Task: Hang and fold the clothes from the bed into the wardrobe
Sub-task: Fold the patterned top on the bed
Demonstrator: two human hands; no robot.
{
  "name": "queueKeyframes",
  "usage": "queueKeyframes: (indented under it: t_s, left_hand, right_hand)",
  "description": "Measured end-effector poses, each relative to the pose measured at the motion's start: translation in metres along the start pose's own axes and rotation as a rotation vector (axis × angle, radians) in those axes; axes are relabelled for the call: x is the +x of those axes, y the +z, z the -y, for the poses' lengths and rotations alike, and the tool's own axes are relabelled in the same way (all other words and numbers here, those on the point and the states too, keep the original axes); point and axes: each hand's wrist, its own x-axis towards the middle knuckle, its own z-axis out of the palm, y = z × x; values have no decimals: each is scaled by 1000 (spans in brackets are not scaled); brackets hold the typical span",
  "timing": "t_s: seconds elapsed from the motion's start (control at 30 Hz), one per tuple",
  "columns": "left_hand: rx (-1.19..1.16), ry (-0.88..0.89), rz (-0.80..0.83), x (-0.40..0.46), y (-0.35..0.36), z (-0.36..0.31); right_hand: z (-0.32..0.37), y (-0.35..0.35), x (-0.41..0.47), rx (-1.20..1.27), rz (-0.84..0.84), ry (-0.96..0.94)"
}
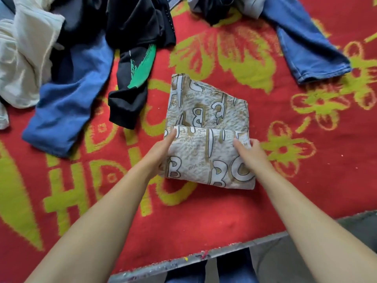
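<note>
- Unfolded clothes lie at the far left of the bed: a cream garment (24, 58), blue trousers (67, 103) and a black top with a green mark (132, 78)
- Left hand (161, 150) pinches the left edge of the printed garment (208, 129), which lies half folded mid-bed on the red blanket (204, 211)
- It looks light, thin and limp; best held at both corners of the folded edge
- Print reads "HOUSE", plus big letters B and C
- Right hand (251, 154) grips the right edge
- Jeans (306, 48) lie far right

A home bedroom is being shown: a bed under a red blanket (204, 211), with loose clothes (67, 103) strewn toward its far edge.
</note>
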Motion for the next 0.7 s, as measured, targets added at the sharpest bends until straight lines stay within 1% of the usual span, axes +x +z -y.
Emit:
queueKeyframes:
  t_s: [0.07,0.1,0.17,0.23,0.27,0.33,0.43,0.5,0.57,0.63,0.67,0.7]
  left_hand:
    - [99,128,15,-5,-1,21]
    - [209,204,-14,-7,0,28]
    - [420,311,-164,-6,3,37]
    - [533,422,-362,-1,5,37]
    - [542,478,-417,3,6,34]
    - [554,533,-439,15,7,31]
    - [638,456,-431,36,12,31]
    - [631,386,-460,41,15,31]
    - [591,308,-520,38,18,31]
    - [539,213,-621,27,20,34]
    - [528,177,-677,20,19,35]
    - [555,184,-735,13,19,36]
  right_hand:
    - [-10,10,-9,-71,-81,-80]
    - [-13,13,-14,-106,-125,-128]
    - [-13,17,-21,-109,-208,-237]
    - [-8,20,-24,-74,-268,-325]
    - [-7,21,-23,-60,-300,-353]
    - [-8,25,-17,-42,-357,-356]
    - [-17,32,-5,-124,-371,-274]
    - [-19,33,-1,-209,-339,-227]
    - [-14,27,-2,-266,-282,-183]
    - [-6,16,-6,-296,-226,-147]
    - [-4,11,-10,-313,-219,-155]
    - [-3,6,-18,-353,-234,-204]
